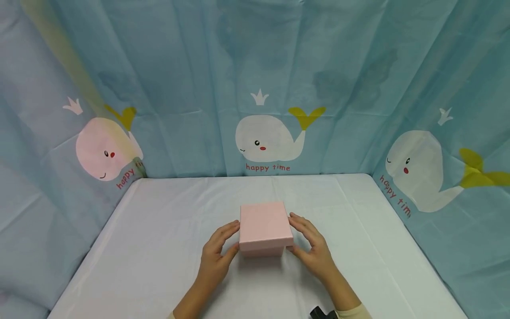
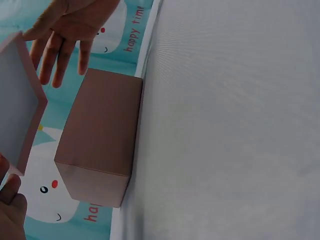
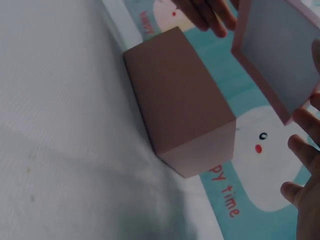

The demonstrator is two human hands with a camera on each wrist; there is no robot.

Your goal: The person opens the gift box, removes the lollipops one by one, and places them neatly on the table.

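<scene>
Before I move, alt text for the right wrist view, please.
Left hand and right hand hold a pink lid between them, apart from the box standing on a white tabletop. Whale-print cloth hangs behind; the image is tilted.

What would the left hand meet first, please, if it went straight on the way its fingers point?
Most likely the pink lid, whose left side the left hand appears to touch, though the exact contact is unclear.

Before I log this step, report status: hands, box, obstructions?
Left hand and right hand hold pink lid. Lid raised clear of box. Box stands on white-covered table. Nothing seen between lid and box.
</scene>
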